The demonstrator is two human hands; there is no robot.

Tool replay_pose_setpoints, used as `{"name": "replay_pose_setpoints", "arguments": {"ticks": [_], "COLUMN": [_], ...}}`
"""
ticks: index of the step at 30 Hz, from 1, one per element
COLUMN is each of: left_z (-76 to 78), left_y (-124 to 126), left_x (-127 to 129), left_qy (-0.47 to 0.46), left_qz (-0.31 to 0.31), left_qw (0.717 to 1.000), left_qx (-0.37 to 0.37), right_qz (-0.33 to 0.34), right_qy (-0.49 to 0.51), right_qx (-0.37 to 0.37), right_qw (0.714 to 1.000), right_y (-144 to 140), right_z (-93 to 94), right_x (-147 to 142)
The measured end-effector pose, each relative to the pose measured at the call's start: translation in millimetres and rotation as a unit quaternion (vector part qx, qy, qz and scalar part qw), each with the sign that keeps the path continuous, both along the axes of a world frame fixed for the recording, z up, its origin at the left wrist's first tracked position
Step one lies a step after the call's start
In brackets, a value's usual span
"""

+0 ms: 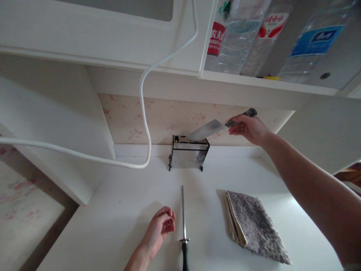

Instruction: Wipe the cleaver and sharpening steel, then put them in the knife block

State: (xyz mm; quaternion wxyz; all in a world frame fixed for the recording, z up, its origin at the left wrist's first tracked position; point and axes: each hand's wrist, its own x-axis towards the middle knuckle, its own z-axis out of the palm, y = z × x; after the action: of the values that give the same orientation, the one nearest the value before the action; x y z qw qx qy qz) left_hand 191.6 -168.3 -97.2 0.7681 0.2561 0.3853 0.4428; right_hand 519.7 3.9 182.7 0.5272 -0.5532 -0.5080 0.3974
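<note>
Over the metal knife rack (188, 155) at the bench's (214, 188) back, the right hand (248, 129) grips a knife (207, 130) by its handle; stiff, sharp-edged, fairly heavy, best held there. Left hand (159, 229) rests loosely curled, empty, beside the sharpening steel (183, 222).

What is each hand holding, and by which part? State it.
The right hand holds a knife by its handle, blade tip at the metal knife holder. The left hand holds nothing.
</note>
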Motion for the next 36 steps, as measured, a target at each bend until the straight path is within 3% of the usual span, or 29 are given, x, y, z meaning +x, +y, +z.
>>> {"name": "replay_pose_setpoints", "arguments": {"ticks": [7, 12, 18, 23, 31, 34, 36], "left_z": [-2.0, -0.6, 0.5, -4.5, -6.2, -6.9, -7.1], "left_y": [1, 1, 1, 2, 7, 4, 1], "left_x": [-1, -2, -4, -6, -4, -3, -2], "left_qy": [-0.005, -0.007, -0.005, 0.009, 0.036, 0.091, 0.165], "left_qz": [-0.001, -0.004, 0.011, 0.0, -0.016, -0.033, -0.043], "left_qw": [1.0, 1.0, 1.0, 1.0, 0.999, 0.993, 0.978], "left_qx": [-0.004, -0.005, -0.001, 0.011, 0.026, 0.062, 0.123], "right_qz": [-0.02, -0.015, 0.011, 0.02, 0.034, 0.053, 0.073], "right_qy": [-0.055, -0.113, -0.19, -0.197, -0.191, -0.159, -0.129], "right_qx": [-0.023, -0.04, -0.115, -0.142, -0.117, -0.107, -0.112], "right_qw": [0.998, 0.993, 0.975, 0.97, 0.974, 0.98, 0.983], "right_y": [10, 33, 61, 68, 67, 50, 31], "right_z": [6.7, 5.0, -38.8, -80.1, -94.2, -103.2, -116.0], "right_x": [16, -1, -44, -58, -55, -53, -50]}}
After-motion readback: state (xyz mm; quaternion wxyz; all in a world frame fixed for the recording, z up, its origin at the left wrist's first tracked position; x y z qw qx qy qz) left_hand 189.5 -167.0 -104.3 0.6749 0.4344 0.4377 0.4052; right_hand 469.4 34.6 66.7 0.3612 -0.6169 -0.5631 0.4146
